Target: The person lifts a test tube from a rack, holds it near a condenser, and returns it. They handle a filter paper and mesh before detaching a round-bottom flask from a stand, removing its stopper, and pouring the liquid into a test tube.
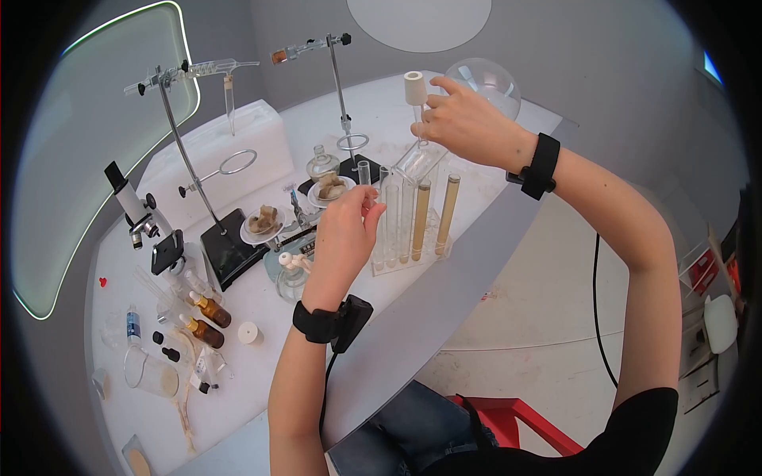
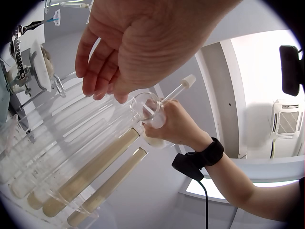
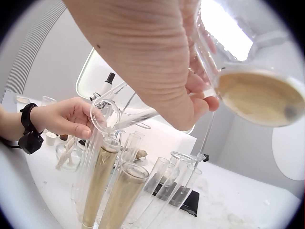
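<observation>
My right hand (image 1: 468, 127) grips a clear round-bodied glass flask (image 3: 259, 98) by its neck, tilting it over the test tubes. Brownish liquid lies in its body; a white stopper (image 1: 414, 86) caps its thin side arm. The flask's mouth (image 2: 145, 107) overlaps the tops of the tubes. Two tall test tubes of cloudy tan liquid (image 1: 448, 210) (image 1: 421, 222) stand in a clear rack (image 1: 389, 270), beside several tubes without that tan filling. Fingers loosely bent, my left hand (image 1: 347, 226) hovers at the upper ends of the rack's left tubes, and its fingertips (image 2: 90, 90) are close to their rims.
Behind the left hand stand a balance with loaded pans (image 1: 262, 222) and two iron stands (image 1: 226, 238) (image 1: 340, 87) carrying glassware. A microscope (image 1: 131, 202), brown dropper bottles (image 1: 210, 311) and a beaker (image 1: 151, 373) occupy the left. The table's front edge (image 1: 444, 317) runs below the rack.
</observation>
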Demonstrator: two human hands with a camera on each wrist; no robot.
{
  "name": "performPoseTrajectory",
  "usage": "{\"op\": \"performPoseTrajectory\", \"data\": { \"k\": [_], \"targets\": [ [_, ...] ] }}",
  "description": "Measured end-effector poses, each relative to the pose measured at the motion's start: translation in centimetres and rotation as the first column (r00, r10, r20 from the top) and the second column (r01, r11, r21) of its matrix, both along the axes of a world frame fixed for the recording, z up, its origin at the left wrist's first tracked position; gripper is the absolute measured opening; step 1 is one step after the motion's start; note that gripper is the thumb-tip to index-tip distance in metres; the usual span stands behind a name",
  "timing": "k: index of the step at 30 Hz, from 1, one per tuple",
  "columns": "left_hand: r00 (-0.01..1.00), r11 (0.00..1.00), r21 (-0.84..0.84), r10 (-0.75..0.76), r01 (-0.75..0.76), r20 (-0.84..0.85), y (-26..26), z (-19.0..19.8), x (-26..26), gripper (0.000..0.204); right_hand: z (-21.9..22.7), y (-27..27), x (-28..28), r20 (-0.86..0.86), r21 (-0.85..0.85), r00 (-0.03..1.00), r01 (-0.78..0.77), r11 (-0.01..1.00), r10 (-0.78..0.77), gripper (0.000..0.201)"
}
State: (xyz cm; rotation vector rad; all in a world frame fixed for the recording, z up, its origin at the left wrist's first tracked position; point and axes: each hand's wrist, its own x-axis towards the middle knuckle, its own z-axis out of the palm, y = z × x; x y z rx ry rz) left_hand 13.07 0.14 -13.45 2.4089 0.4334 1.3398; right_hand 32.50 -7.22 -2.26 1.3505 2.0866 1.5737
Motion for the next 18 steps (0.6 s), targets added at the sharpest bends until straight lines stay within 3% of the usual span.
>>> {"op": "performPoseTrajectory", "data": {
  "k": [18],
  "targets": [
    [1.0, 1.0, 0.005, 0.007, -0.007, 0.027, 0.13, -0.14, 0.27, 0.016, 0.23, -0.07, -0.07, 0.024, 0.0, 1.0, -0.008, 1.0, 0.008, 0.007]
  ]
}}
